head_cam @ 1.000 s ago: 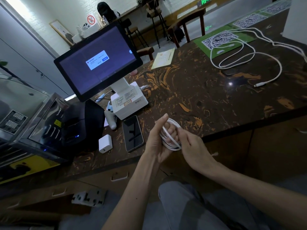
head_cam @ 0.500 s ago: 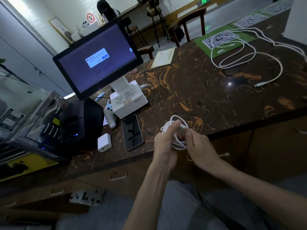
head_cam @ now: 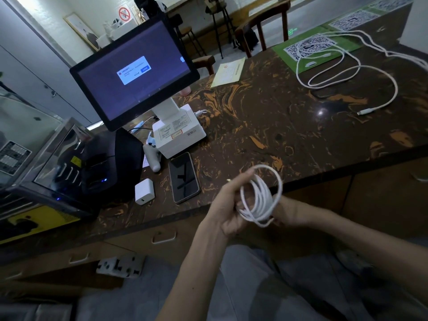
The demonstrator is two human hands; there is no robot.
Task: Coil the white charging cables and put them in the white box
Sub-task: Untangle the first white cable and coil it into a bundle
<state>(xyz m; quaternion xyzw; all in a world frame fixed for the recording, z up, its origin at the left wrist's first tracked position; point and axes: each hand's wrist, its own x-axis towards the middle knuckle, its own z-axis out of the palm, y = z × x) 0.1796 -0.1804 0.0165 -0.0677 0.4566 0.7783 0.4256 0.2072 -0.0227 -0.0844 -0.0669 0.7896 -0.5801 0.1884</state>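
A coiled white charging cable [head_cam: 261, 195] hangs just in front of the counter's near edge, wound in several loops. My left hand [head_cam: 228, 206] grips the coil from the left, thumb up along it. My right hand [head_cam: 288, 208] holds the coil from behind on the right, mostly hidden by the loops. Loose white cables [head_cam: 347, 72] lie spread over the far right of the dark marbled counter [head_cam: 266, 117], one plug end [head_cam: 364, 111] pointing toward me. The white box cannot be picked out with certainty; a white corner [head_cam: 416, 22] shows at the top right.
A touchscreen terminal [head_cam: 134, 70] on a white base [head_cam: 179, 133] stands at the left. Near it lie a phone [head_cam: 184, 177], a white charger block [head_cam: 144, 191] and a white handheld scanner [head_cam: 152, 158]. A black printer [head_cam: 108, 163] sits further left. Green QR mats [head_cam: 319, 48] and a paper [head_cam: 228, 71] lie at the back.
The coil has grown looser and wider, with one large loop standing up. Both hands have shifted slightly right and lower, off the counter's edge.
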